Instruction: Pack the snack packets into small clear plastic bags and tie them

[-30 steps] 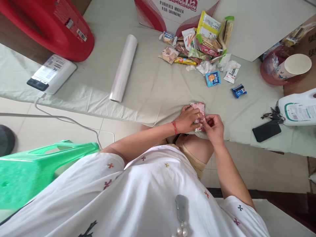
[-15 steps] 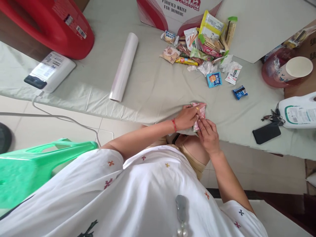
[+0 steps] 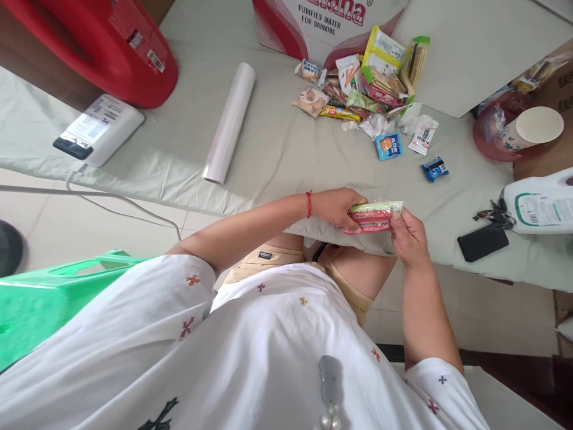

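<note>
Between my two hands is a red and pale green wrapped snack packet [image 3: 375,218], held above the front edge of the cloth-covered table [image 3: 286,173]. My left hand [image 3: 341,209], with a red string on its wrist, is closed on the packet's left end. At the other end, my right hand [image 3: 410,236] pinches it with the thumb on top. Farther back lies a heap of wrapped snacks [image 3: 353,89]. A light blue packet [image 3: 388,146] and a dark blue packet [image 3: 435,169] lie in front of that heap.
A roll of clear film [image 3: 230,122] lies left of the snacks. Beyond are a red jug [image 3: 147,65], a white label printer [image 3: 98,128] and a water carton [image 3: 326,27]. On the right are a paper cup [image 3: 539,128], a white bottle [image 3: 539,203] and a phone [image 3: 483,242]. A green stool [image 3: 54,304] stands left.
The packet has turned from upright to lying sideways, and its red and green side now shows. My right hand has moved right, to the packet's far end.
</note>
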